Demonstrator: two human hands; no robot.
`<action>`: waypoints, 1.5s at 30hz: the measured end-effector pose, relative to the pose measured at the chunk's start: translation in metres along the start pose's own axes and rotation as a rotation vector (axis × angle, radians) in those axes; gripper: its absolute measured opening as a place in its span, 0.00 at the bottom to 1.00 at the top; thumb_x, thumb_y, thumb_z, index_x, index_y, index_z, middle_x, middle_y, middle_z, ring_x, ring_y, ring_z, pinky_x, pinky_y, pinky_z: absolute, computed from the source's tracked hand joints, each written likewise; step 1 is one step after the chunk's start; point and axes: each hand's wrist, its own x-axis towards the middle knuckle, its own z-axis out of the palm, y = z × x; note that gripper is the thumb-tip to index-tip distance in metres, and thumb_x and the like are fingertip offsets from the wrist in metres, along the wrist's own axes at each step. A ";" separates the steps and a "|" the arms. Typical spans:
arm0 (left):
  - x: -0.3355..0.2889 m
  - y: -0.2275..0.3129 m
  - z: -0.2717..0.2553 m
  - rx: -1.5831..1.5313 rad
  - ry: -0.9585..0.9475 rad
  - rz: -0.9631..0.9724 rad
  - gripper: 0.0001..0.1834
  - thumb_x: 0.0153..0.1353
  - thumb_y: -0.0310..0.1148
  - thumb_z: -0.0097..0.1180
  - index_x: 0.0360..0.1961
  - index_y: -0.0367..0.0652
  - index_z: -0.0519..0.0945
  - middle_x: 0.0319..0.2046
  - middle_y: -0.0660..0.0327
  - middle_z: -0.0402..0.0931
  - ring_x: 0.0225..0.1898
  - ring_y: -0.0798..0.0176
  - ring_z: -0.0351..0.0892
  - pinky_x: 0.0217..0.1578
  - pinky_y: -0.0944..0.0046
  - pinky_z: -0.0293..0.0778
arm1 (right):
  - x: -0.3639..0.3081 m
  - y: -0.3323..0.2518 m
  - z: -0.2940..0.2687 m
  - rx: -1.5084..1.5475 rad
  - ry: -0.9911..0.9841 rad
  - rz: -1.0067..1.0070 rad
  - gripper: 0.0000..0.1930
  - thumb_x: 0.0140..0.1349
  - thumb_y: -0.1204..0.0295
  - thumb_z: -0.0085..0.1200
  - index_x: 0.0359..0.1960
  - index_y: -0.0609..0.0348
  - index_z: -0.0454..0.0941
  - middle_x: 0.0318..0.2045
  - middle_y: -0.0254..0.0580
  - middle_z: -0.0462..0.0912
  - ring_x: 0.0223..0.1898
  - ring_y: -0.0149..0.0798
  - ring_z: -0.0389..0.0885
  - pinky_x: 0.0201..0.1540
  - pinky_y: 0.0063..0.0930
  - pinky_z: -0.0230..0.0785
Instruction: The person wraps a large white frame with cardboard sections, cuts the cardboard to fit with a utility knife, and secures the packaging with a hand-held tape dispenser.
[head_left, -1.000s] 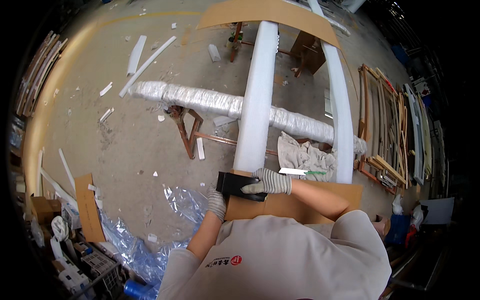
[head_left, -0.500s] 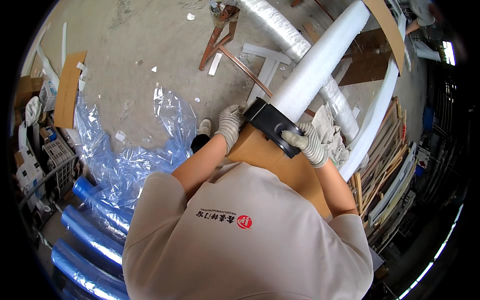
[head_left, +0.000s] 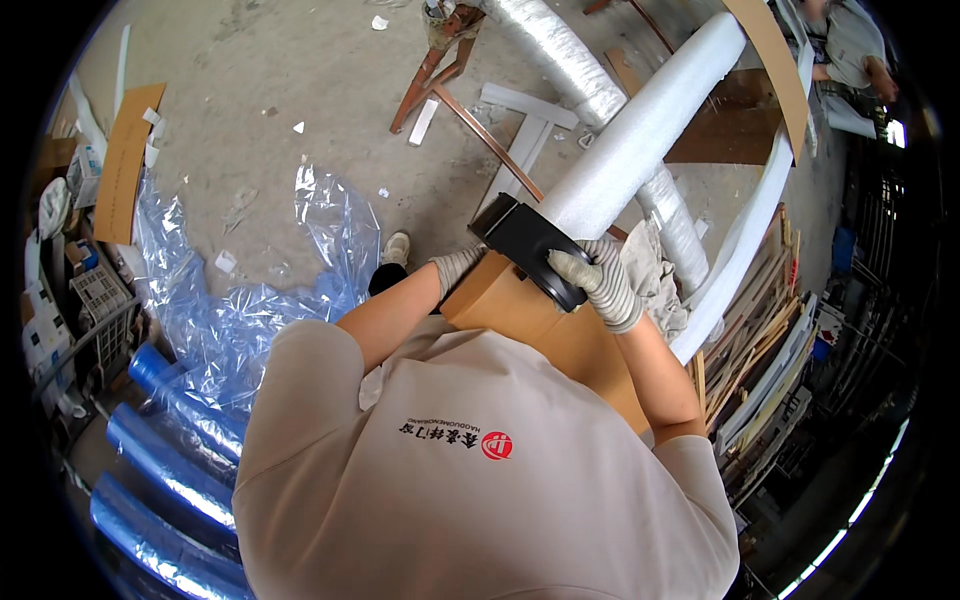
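Observation:
A black elongated piece (head_left: 530, 245) with a ridged rim lies slantwise over the near end of a white foam-wrapped roll (head_left: 640, 130). My right hand (head_left: 600, 285), in a striped knit glove, grips its right end, thumb on top and fingers round the far side. Beside its left end, my left hand (head_left: 457, 270) is also gloved; its fingers are hidden behind the piece and the cardboard. Below both hands stands a brown cardboard box (head_left: 580, 345), close against my shirt.
Crumpled clear plastic film (head_left: 255, 310) and blue wrapped rolls (head_left: 175, 475) lie to my left. Wooden strips (head_left: 755, 330) are stacked at right, near a grey cloth (head_left: 650, 265). A rusty metal stand (head_left: 425, 95) is ahead. Another person (head_left: 855, 45) is at upper right.
My left hand has slipped down behind the left end of the black piece, so its fingers no longer show. The piece has shifted slightly left with my right hand. Another person shows more.

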 end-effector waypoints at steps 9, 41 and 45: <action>-0.035 0.029 -0.015 0.100 -0.114 0.011 0.24 0.49 0.38 0.66 0.45 0.38 0.75 0.40 0.57 0.78 0.42 0.61 0.77 0.44 0.64 0.71 | -0.006 -0.004 0.003 0.055 0.023 0.023 0.17 0.58 0.59 0.57 0.31 0.64 0.80 0.19 0.32 0.78 0.18 0.22 0.72 0.20 0.15 0.64; -0.069 -0.026 0.101 2.484 -0.177 0.798 0.54 0.48 0.65 0.50 0.65 0.33 0.52 0.67 0.42 0.42 0.70 0.49 0.35 0.68 0.50 0.28 | -0.139 0.065 -0.073 -0.286 0.144 -0.080 0.20 0.55 0.60 0.59 0.42 0.63 0.80 0.28 0.34 0.81 0.32 0.26 0.76 0.38 0.21 0.70; -0.066 -0.028 0.121 2.465 -0.175 0.649 0.56 0.47 0.63 0.54 0.64 0.28 0.51 0.66 0.41 0.43 0.70 0.47 0.36 0.68 0.50 0.30 | -0.097 0.016 -0.081 -0.610 0.066 0.167 0.30 0.50 0.48 0.59 0.34 0.71 0.80 0.25 0.48 0.81 0.28 0.40 0.80 0.35 0.31 0.71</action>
